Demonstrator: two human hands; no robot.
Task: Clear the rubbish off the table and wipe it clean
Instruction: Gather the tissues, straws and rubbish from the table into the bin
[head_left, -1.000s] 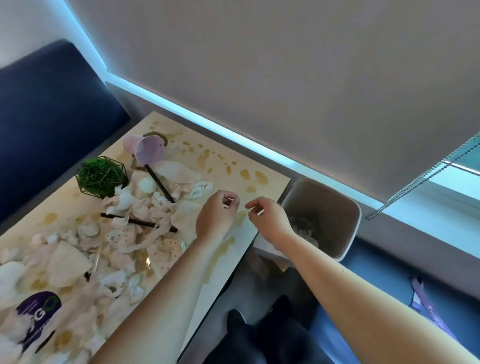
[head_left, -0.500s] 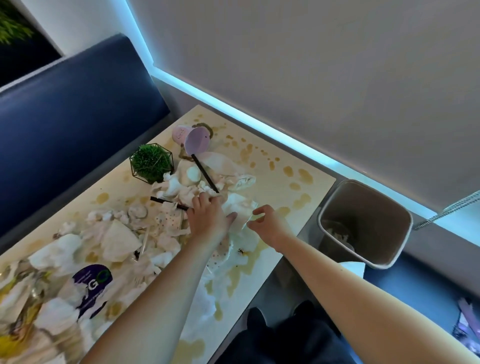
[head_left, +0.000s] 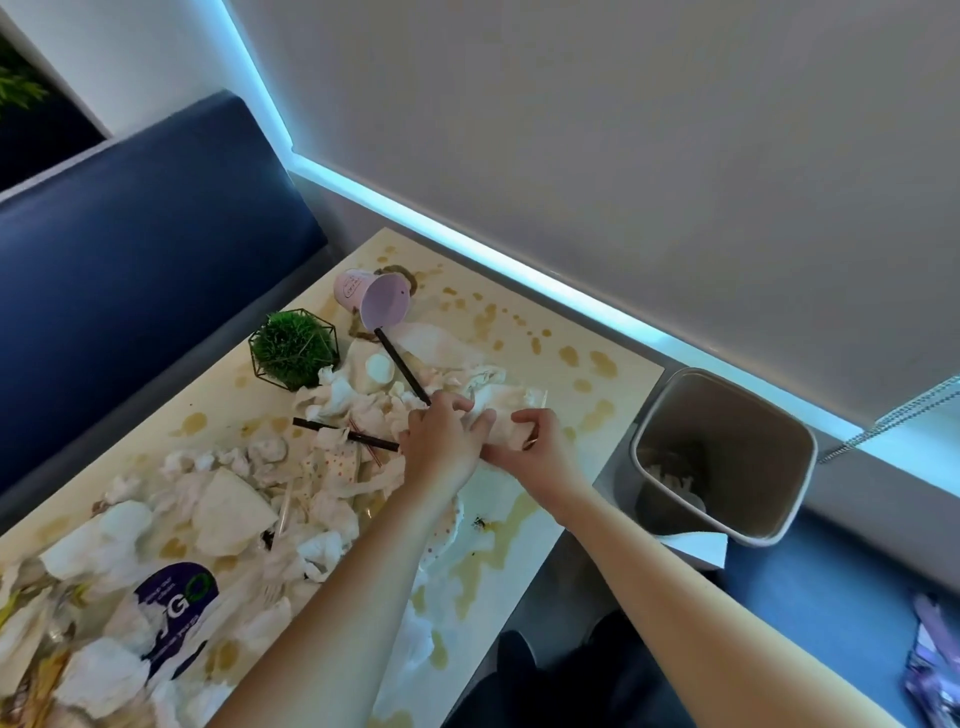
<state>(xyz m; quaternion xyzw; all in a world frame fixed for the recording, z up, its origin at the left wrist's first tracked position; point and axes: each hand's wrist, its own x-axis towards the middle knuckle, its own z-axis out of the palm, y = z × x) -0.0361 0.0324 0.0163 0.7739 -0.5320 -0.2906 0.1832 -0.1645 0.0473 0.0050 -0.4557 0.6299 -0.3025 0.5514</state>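
Both hands' fingers (head_left: 480, 422) clamp a crumpled napkin (head_left: 506, 415); long axis unclear

Beneath both hands the table (head_left: 582, 395) looked smooth, pale and glossy under brown stains. Left of them lay soft, crumpled paper napkins (head_left: 228, 514); right of them stood a matt plastic bin (head_left: 779, 525).

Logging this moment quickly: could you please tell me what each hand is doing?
Left hand: gripping the crumpled napkin.
Right hand: gripping the same napkin from its other side.
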